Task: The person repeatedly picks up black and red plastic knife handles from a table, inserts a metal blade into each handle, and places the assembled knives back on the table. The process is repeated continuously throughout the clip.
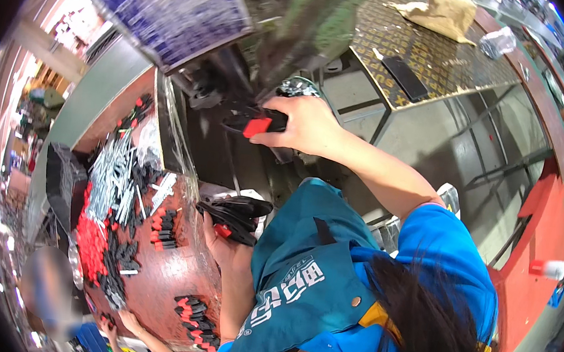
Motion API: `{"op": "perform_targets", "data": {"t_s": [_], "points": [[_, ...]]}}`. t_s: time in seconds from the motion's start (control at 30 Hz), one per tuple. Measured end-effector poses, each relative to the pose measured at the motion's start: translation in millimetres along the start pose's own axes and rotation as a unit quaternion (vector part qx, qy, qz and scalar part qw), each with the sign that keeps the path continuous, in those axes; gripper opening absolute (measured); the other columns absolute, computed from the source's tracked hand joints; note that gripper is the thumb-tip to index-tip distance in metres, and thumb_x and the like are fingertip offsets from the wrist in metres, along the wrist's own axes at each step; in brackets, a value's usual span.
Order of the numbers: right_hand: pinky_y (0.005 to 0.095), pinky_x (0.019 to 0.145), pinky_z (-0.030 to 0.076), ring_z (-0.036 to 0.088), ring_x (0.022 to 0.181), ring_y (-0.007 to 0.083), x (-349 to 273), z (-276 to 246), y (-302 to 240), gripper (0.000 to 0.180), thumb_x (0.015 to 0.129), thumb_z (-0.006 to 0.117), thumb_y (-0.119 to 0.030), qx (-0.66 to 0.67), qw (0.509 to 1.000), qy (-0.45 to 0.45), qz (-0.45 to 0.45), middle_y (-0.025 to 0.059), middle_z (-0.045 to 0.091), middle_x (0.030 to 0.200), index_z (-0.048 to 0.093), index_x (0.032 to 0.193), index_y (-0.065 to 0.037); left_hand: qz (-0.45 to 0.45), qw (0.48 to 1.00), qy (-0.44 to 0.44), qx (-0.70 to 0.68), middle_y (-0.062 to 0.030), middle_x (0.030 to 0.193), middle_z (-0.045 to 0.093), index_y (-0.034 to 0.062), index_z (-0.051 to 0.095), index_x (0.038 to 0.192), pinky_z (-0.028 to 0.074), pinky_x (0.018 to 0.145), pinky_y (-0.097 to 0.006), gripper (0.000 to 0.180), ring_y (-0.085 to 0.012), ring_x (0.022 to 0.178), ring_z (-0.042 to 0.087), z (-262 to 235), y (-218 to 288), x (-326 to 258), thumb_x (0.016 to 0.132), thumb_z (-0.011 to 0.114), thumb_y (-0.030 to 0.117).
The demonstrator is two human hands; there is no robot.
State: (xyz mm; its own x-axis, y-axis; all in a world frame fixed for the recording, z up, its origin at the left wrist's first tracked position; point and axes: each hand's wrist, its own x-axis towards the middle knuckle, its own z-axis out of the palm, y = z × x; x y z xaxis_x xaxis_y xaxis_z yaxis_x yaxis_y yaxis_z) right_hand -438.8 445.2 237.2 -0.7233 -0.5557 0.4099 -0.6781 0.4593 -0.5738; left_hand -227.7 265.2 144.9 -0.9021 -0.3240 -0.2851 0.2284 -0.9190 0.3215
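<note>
Red and black, a small piece (258, 127) sits in the right hand (308, 123), its fingers (279, 104) closed around it beneath the dark metal parts of a green machine (312, 18). Lower and to the left, the left hand (227, 248) grips a bundle of black pieces (237, 214) showing a touch of red, held beside the edge of a reddish-brown tabletop (156, 275). On that tabletop lie a heap of silvery strips (113, 171), a pile of red parts (91, 246) and two neat rows of black-and-red pieces (195, 319). A co-worker's hand (128, 320) reaches over its near end. At the upper right, a dark phone (404, 78) rests on a patterned tabletop (452, 70)
</note>
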Motion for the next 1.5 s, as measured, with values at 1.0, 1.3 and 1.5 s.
{"op": "perform_targets", "data": {"t_s": [1.0, 1.3, 1.5], "points": [[0.0453, 0.096, 0.041, 0.047, 0.116, 0.0322, -69, 68, -65, 0.082, 0.062, 0.081, -0.036, -0.038, 0.964, -0.035, -0.262, 0.0127, 0.051, 0.123, 0.051, 0.13, -0.002, 0.04, 0.99, -0.12, -0.069, -0.0084, 0.129, 0.057, 0.0044, 0.049, 0.132, 0.042, 0.105, -0.037, 0.051, -0.0221, 0.122, 0.054, 25, -23, -1, 0.102, 0.04, 0.044], [0.043, 0.1, 0.04, 0.049, 0.118, 0.0363, -71, 72, -59, 0.064, 0.08, 0.076, -0.029, 0.108, 0.976, -0.037, -0.186, 0.0193, 0.052, 0.127, 0.051, 0.132, 0.0, 0.082, 0.988, 0.113, -0.064, -0.0118, 0.105, 0.067, 0.0069, 0.059, 0.105, 0.051, 0.091, -0.049, 0.031, -0.03, 0.098, 0.064, -52, 36, 2, 0.094, 0.06, 0.035], [0.0368, 0.094, 0.043, 0.052, 0.113, 0.0303, -83, 94, -15, 0.046, 0.087, 0.069, -0.022, 0.11, 0.98, -0.091, -0.138, 0.016, 0.053, 0.124, 0.056, 0.127, -0.002, 0.281, 0.762, 0.421, 0.404, -0.0131, 0.119, 0.054, 0.0061, 0.038, 0.136, 0.049, 0.089, -0.037, 0.065, -0.0235, 0.102, 0.057, -166, 150, -53, 0.084, 0.074, 0.021]]}}
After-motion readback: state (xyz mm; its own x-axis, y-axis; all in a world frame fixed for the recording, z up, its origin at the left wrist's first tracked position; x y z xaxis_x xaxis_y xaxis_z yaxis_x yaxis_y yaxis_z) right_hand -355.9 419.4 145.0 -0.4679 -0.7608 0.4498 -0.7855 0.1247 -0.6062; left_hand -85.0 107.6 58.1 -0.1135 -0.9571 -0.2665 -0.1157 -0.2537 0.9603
